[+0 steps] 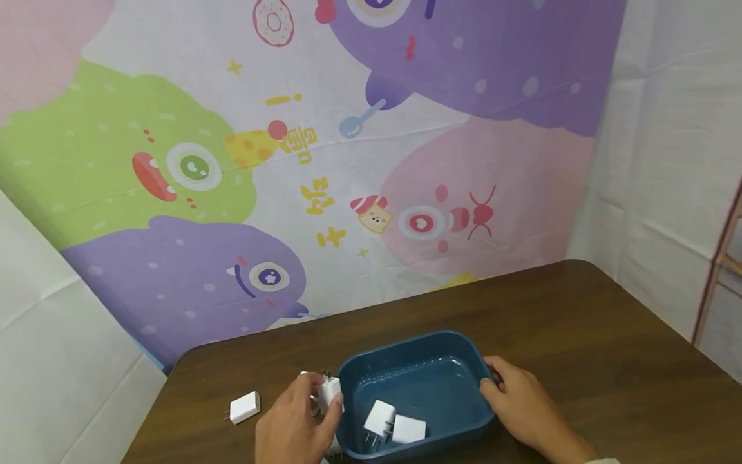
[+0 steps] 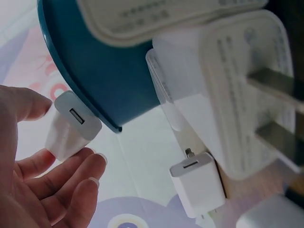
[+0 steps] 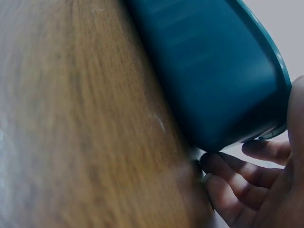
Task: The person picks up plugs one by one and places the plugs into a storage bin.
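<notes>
My left hand [image 1: 295,422] pinches a white USB charger plug [image 1: 330,390] between thumb and fingers, just outside the left rim of a blue plastic tray [image 1: 429,383]. In the left wrist view the USB port of this held charger plug [image 2: 73,121] shows. My right hand [image 1: 524,399] grips the tray's right end, thumb at the rim; the right wrist view shows its fingers [image 3: 232,178] curled at the tray's outer wall [image 3: 213,71]. Inside the tray, near its front left, lie two white charger plugs, one charger plug [image 1: 380,416] tilted against the other charger plug [image 1: 409,430].
Another charger plug [image 1: 245,407] lies on the brown wooden table [image 1: 539,309] to the left. Near the left hand, the left wrist view shows more charger plugs [image 2: 197,185], partly hidden by the hand in the head view. A cartoon-printed cloth [image 1: 324,270] hangs behind the table.
</notes>
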The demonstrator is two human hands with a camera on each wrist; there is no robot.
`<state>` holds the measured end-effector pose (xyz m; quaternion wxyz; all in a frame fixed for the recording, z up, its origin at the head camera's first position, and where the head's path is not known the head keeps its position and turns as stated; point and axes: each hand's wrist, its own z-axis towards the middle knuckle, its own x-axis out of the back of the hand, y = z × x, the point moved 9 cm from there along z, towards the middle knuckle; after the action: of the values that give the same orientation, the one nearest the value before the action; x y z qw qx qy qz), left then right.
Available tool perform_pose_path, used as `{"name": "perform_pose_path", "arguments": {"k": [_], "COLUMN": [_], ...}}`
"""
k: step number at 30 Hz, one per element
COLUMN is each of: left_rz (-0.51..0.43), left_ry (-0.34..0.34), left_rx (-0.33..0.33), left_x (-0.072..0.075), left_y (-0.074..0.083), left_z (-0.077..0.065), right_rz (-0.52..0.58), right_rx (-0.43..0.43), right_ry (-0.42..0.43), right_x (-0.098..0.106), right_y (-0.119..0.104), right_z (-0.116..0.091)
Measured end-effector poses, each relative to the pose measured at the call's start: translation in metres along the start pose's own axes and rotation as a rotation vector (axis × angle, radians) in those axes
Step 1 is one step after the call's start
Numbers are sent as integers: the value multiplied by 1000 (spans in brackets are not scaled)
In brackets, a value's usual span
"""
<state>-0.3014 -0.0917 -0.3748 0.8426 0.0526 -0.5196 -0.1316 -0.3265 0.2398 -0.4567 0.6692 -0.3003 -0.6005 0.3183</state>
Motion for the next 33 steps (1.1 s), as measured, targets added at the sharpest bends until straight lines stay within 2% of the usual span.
{"name": "perform_pose_path", "arguments": {"k": [4,11,20,23,29,33], "left_rz": [11,32,32,25,18,6], "left_ry": [-7,73,107,75,-53,-93], "left_rx": [-38,-179,-256,-256,-236,-249], "left_x": [-2,-5,-8,-10,-20,-27], "left_y": [7,20,31,35,42,47], "left_z": [2,4,6,8,15,18], "right_rz": [-3,-1,2,-1,-3,3], "right_rx": [3,-12,-11,-16,-40,-48], "right_ry": [1,2,11,5,-21,-33], "right_x": [-1,-1,-1,-1,-3,-4], "right_y": [0,2,5,5,6,7], "right_z": [1,0,0,1,2,1]}}
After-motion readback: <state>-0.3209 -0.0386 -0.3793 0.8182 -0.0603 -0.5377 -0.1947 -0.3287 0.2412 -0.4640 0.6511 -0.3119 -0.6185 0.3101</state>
